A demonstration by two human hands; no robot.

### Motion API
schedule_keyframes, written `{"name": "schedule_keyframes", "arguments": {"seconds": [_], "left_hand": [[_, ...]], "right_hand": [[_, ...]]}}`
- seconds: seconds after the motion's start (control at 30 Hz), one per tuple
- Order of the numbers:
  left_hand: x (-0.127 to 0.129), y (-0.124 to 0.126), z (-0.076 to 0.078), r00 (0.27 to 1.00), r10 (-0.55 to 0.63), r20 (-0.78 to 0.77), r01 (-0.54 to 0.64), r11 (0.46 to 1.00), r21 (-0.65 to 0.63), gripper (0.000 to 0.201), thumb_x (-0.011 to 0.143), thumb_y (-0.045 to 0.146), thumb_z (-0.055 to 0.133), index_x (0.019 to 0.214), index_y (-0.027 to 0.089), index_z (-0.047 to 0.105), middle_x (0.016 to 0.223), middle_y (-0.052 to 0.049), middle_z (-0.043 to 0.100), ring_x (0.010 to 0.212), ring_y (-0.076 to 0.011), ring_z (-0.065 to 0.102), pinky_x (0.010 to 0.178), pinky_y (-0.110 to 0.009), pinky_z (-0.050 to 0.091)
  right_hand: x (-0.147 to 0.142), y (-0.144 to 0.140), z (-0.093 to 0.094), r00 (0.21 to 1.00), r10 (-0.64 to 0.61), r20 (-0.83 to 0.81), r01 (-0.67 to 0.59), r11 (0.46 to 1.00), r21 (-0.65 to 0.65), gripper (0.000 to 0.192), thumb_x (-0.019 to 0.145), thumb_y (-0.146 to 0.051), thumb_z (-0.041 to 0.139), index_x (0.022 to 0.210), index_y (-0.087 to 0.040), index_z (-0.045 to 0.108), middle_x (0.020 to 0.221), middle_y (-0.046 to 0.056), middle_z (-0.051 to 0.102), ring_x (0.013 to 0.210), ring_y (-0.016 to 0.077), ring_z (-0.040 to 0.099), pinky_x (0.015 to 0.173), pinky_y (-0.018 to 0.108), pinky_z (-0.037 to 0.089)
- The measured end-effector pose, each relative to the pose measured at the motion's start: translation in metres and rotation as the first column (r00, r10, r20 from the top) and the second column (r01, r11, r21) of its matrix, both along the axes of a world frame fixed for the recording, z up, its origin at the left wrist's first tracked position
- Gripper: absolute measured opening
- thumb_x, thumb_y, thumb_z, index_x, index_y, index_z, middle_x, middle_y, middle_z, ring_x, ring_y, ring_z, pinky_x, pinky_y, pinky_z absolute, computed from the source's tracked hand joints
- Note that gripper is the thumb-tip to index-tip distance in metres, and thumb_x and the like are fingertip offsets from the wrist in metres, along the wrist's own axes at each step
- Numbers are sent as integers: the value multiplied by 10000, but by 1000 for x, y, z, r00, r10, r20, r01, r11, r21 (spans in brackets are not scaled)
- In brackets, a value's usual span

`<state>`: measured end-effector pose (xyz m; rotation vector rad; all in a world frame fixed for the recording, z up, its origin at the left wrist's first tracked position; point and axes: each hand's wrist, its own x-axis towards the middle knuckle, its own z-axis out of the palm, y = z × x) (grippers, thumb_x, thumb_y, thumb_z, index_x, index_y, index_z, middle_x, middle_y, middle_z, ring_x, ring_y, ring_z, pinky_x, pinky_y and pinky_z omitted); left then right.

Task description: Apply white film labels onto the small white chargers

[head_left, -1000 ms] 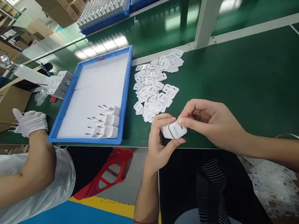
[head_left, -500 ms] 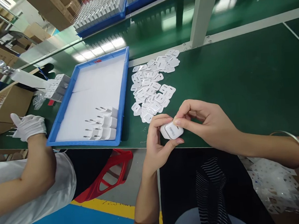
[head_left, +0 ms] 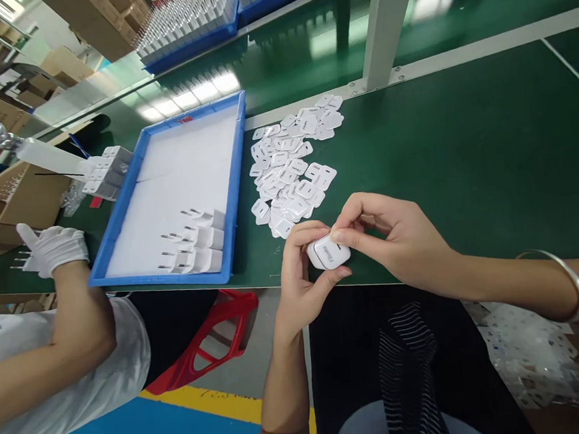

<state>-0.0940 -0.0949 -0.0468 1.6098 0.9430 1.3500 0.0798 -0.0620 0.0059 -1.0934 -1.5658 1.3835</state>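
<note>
Shifted slightly left since before, white charger [head_left: 329,252] at green table [head_left: 466,163] front edge, pinched by left hand [head_left: 301,276], right hand [head_left: 396,239] fingertips pressing its face, sticker pile [head_left: 290,163] just behind.

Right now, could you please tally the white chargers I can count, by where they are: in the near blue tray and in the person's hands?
Chargers in the blue tray: 3
Charger held by left hand and right hand: 1
Total: 4
</note>
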Motion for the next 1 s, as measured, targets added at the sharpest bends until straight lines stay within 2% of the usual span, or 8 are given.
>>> {"name": "schedule_keyframes", "arguments": {"seconds": [0.23,0.37,0.57,0.73,0.9,1.0], "left_hand": [[1,0,2,999,-16,32,16,1000,-3,438,812,294,779,1195,250,569,1142,-59,552,1067,-193,562,864,-311,505],[0,0,2,1000,-17,21,17,1000,-11,421,832,323,755,1205,257,571,1157,-68,557,1073,-204,561,849,-316,506],[-4,-1,4,998,-59,20,59,998,-9,396,875,387,690,1229,250,577,1171,-85,574,1094,-229,557,865,-343,488],[-6,-2,6,993,-108,47,110,993,-35,388,892,340,635,1256,228,562,1197,-94,554,1108,-237,528,892,-353,464],[-3,-2,4,995,-74,67,74,997,-8,361,855,412,649,1142,212,560,1060,-89,561,970,-220,541,820,-347,466],[0,-1,4,997,-53,57,51,998,35,338,814,353,711,1074,213,547,976,-66,557,917,-200,548,800,-337,467]], "right_hand": [[0,0,-2,999,3,-36,-3,1000,7,192,891,-278,679,736,-211,587,757,-1,618,700,141,547,629,276,435],[0,2,0,994,32,-104,-41,996,-85,195,859,-288,723,739,-208,591,740,-12,602,683,133,528,618,268,434],[0,8,4,977,-15,-211,-16,990,-144,278,970,-332,576,733,-196,632,718,-10,591,651,111,503,626,250,441],[0,8,2,975,-8,-220,-24,989,-143,292,983,-300,558,733,-184,654,706,-7,593,654,100,510,623,225,444],[0,6,0,981,3,-194,-24,994,-109,277,980,-284,566,737,-187,657,723,-13,615,670,92,528,631,205,446],[0,6,0,983,10,-182,-29,994,-101,274,977,-278,572,730,-191,653,722,-19,620,671,87,534,628,197,444]]}}
